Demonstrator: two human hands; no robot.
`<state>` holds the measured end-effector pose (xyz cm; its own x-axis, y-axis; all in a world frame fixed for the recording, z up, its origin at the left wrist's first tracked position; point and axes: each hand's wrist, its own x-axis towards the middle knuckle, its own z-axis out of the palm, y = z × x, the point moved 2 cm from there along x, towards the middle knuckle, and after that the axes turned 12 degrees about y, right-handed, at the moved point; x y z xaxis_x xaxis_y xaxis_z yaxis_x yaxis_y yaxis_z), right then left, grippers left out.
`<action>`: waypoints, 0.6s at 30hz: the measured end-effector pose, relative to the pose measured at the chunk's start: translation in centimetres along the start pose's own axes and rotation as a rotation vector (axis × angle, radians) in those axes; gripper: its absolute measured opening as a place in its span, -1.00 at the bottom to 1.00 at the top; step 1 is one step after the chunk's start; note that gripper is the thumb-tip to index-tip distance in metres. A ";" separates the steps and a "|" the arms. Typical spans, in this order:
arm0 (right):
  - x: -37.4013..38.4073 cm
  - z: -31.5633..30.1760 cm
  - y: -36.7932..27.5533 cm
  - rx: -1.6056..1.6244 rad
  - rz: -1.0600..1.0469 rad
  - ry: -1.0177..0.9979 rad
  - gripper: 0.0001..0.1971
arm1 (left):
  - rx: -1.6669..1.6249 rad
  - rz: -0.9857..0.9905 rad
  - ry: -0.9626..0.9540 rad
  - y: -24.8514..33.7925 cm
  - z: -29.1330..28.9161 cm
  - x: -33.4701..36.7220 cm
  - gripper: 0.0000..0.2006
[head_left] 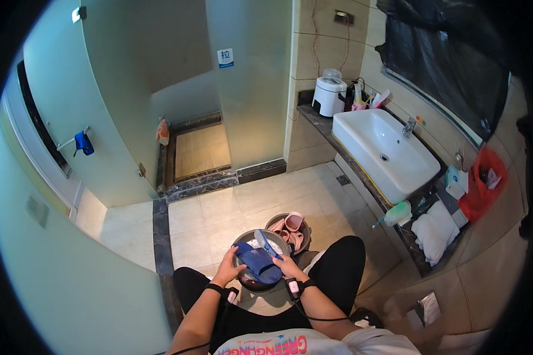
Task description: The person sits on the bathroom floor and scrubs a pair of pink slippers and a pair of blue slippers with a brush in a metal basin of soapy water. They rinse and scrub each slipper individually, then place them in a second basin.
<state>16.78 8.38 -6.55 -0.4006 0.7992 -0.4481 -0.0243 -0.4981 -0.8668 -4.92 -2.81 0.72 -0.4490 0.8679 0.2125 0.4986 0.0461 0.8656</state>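
Observation:
Over a grey basin (256, 289) on the floor, between my knees, I hold a dark blue slipper (259, 265). My left hand (227, 269) grips its left edge, with the thumb on top. My right hand (288, 267) is closed around the handle of a blue scrubbing brush (268, 244), whose pale head points up and away, just above the slipper. White suds show in the basin behind the slipper. Just beyond stands a second basin (308, 234) with pink slippers (292, 222) in it.
A white sink (361, 148) stands on the dark counter at the right, beside a white appliance (328, 94), a white cloth (435, 231) and a red plastic bag (482, 186). Frosted glass doors (254, 89) stand ahead and left. A dark raised sill (201, 185) crosses the tiled floor.

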 end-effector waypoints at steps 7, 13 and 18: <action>0.5 -0.1 0.0 -0.199 0.002 0.084 -0.74 | -0.175 -0.188 -0.395 -5.3 2.8 0.8 -0.31; 1.8 -1.3 2.1 -0.230 0.104 0.392 -0.74 | -0.137 -0.274 -0.274 -6.6 3.5 2.3 -0.40; 5.4 -3.5 5.7 -0.876 -0.063 0.322 -0.65 | -0.149 -0.335 -0.017 -4.2 2.4 6.5 -0.64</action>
<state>17.68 11.03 -14.64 -0.1459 0.9359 -0.3205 0.7144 -0.1244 -0.6886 -8.13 3.86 -2.63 -0.5558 0.8252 -0.1007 0.2121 0.2579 0.9426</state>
